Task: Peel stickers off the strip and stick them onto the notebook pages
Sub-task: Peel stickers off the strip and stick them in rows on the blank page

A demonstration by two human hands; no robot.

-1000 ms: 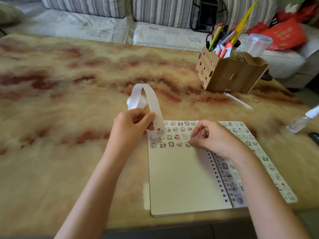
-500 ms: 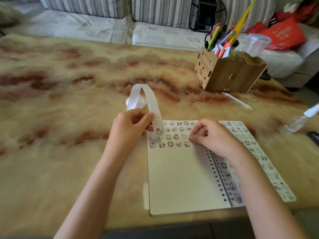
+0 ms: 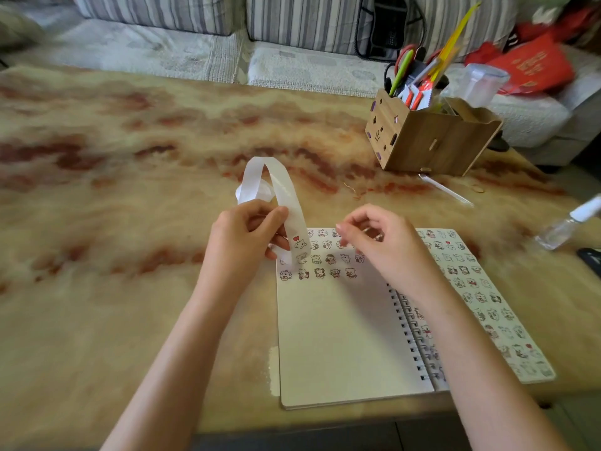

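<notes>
An open spiral notebook point(image 3: 341, 336) lies at the table's near edge. Its left page carries rows of small cartoon stickers along the top; its right page is covered with them. My left hand point(image 3: 242, 239) pinches a white sticker strip point(image 3: 286, 196) that loops up and back down to the page's top left corner, with a heart-and-cat sticker point(image 3: 300, 243) on its lower end. My right hand point(image 3: 380, 245) hovers just above the top of the left page, fingers loosely curled and apart, nothing visible in them.
A wooden organiser box point(image 3: 429, 138) with pens and scissors stands at the back right. A clear stick point(image 3: 445, 190) lies in front of it. A small spray bottle point(image 3: 569, 222) and a dark object point(image 3: 590, 258) sit at the right edge. A striped sofa point(image 3: 227, 14) lies behind.
My right hand has lifted off the left page, where its fingertips pressed on the sticker rows, and moved slightly up and back. My left hand still holds the strip in place.
</notes>
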